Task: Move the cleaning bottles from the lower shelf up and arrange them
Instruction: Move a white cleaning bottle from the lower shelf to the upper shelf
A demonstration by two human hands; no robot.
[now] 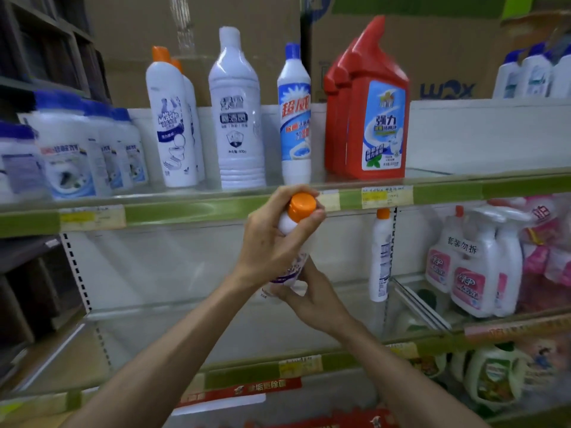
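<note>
Holding one white cleaning bottle with an orange cap [295, 239] in both hands, a person stands facing store shelving. The left hand [275, 239] wraps around the bottle's neck and shoulder just under the cap, fingers curled tight. The right hand [312, 291] pinches the bottle's base from below and to the right. This two-handed hold seems meant to keep the tall, narrow bottle steady and upright while it is lifted. The bottle sits in mid-air in front of the green edge of the upper shelf [185, 211], its cap level with that edge, so it appears to be partway up and not yet placed.

On the upper shelf, matching Mr Muscle bottles [171, 125] with orange caps stand left of centre, one behind another, labels facing out; the carried bottle likely belongs with them. Right of these stand a tall white bottle [236, 118], a blue-capped bottle [295, 118] and red bottles [375, 118]. Blue-lidded white tubs [74, 149] fill the far left.

On the lower shelf [216, 304], one more orange-capped bottle [381, 257] stands alone to the right, probably next to move. Pink-labelled spray bottles [475, 267] sit further right.
</note>
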